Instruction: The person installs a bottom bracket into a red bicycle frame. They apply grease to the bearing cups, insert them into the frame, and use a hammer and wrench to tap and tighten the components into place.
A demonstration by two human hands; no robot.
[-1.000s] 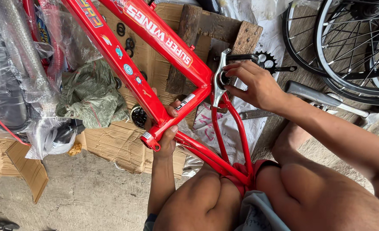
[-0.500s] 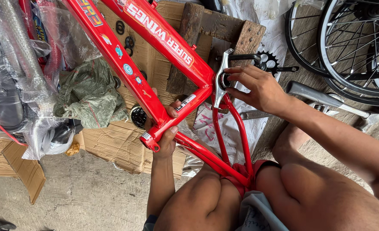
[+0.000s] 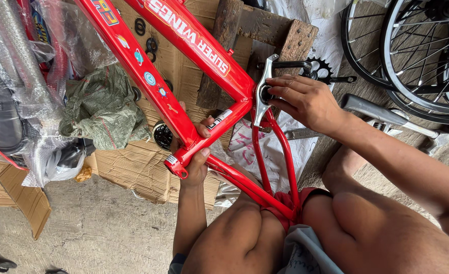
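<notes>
Red bike frame (image 3: 194, 45) is gripped near seat tube end by left hand (image 3: 194, 162); right hand (image 3: 305, 101), fingers curled, is pressed on silver crank arm (image 3: 263, 86) at btm bracket. Crank fitting judged underway; firm seating needed next.

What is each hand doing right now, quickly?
Left hand: closed around a tube of the glossy red metal bicycle frame.
Right hand: fingers curled at the frame's bottom bracket shell; whether it holds something cannot be told.

The right hand (image 3: 305, 101) has shifted slightly on the silver crank (image 3: 263, 91).
</notes>
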